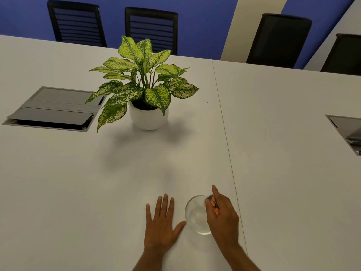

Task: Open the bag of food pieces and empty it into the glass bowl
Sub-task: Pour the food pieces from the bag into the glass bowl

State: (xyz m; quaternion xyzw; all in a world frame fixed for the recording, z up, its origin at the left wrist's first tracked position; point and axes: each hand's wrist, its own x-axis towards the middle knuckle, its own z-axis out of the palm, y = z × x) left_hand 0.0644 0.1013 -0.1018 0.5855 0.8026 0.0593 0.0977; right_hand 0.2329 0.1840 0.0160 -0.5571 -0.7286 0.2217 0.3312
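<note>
The small orange and black printed foil bag [214,206] sits crumpled in the right hand [222,214], whose fingers are curled and clamped around it, index finger pointing away. Hand and bag hang over the right rim of the clear round glass bowl [196,216], which stands on the white table [97,182] near its front edge. The bowl looks empty; no food pieces show through the glass. Whether the bag is already torn open cannot be told, since the fingers cover most of it. So, by my reading, the emptying is either not yet begun or nothing has landed so far; tipping the contents out is what remains.

The left hand [162,222] lies flat on the table, palm down, fingers spread, holding nothing, its thumb just beside the bowl's left rim.

A seam in the tabletop runs just right of the right hand. The green spotted plant in a white round pot [145,94] stands well apart, leaving wide open surface around the bowl.
</note>
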